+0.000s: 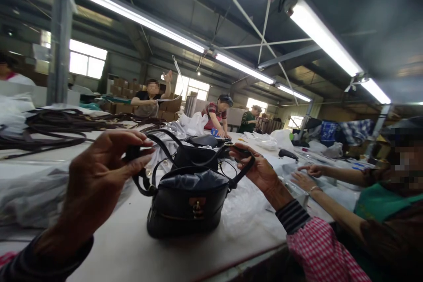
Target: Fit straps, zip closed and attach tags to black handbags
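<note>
A black handbag [187,202] stands upright on the white table, with a gold-coloured clasp [197,208] on its front and crinkled dark lining or wrapping [194,179] showing at its open top. To the left of the bag, my left hand [99,176] pinches a dark strap end between thumb and fingers. My right hand [257,172] has its fingers closed round the black strap [243,174] on the other side, near a gold-coloured buckle [228,143]. Directly behind this bag sits another black bag [194,157].
Dark brown straps [53,128] lie in a heap at left, above clear plastic wrapping [36,194]. More plastic [247,211] spreads right of the bag. A co-worker's hands [306,178] reach over the table at right. Several other people stand farther back along the table.
</note>
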`<state>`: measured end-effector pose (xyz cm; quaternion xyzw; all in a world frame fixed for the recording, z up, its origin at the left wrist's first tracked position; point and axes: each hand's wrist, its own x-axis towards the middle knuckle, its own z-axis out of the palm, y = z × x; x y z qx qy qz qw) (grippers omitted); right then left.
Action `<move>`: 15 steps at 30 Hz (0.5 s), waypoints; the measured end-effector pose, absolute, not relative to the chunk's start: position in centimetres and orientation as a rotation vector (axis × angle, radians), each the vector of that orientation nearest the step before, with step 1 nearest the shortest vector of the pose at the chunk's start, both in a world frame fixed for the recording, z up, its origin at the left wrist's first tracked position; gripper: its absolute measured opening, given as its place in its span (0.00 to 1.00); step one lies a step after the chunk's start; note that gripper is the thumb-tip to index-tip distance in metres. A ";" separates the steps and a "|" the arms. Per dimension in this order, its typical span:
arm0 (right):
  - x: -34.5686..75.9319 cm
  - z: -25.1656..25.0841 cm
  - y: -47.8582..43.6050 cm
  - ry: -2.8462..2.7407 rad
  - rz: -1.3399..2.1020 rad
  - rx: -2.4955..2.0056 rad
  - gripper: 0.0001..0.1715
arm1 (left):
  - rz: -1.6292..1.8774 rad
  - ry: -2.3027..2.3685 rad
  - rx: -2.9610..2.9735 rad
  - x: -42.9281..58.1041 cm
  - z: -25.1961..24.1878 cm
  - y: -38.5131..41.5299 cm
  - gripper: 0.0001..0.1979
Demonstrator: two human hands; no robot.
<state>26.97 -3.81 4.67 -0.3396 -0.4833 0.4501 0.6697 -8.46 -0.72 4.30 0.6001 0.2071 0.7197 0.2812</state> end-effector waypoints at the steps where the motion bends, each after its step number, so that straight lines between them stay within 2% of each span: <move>1: 27.2 4.9 -4.0 -1.088 1.012 -0.768 0.27 | 1.994 0.547 1.625 -8.4 4.7 -0.7 0.19; 5: 28.5 5.9 -4.7 -0.980 1.020 -0.757 0.20 | 1.971 0.485 1.509 -8.5 6.8 0.0 0.26; 7: 28.9 6.7 -5.1 -0.950 1.013 -0.730 0.12 | 1.888 0.484 1.409 -8.7 7.9 0.5 0.26; 9: 28.7 7.6 -5.5 -0.985 0.983 -0.732 0.09 | 1.838 0.484 1.376 -8.9 9.1 1.0 0.26; 12: 28.0 9.1 -5.8 -1.062 0.887 -0.780 0.15 | 1.812 0.464 1.390 -9.5 11.0 1.8 0.27; 15: 27.4 10.1 -6.0 -1.119 0.795 -0.844 0.22 | 1.819 0.493 1.365 -10.5 12.0 3.0 0.24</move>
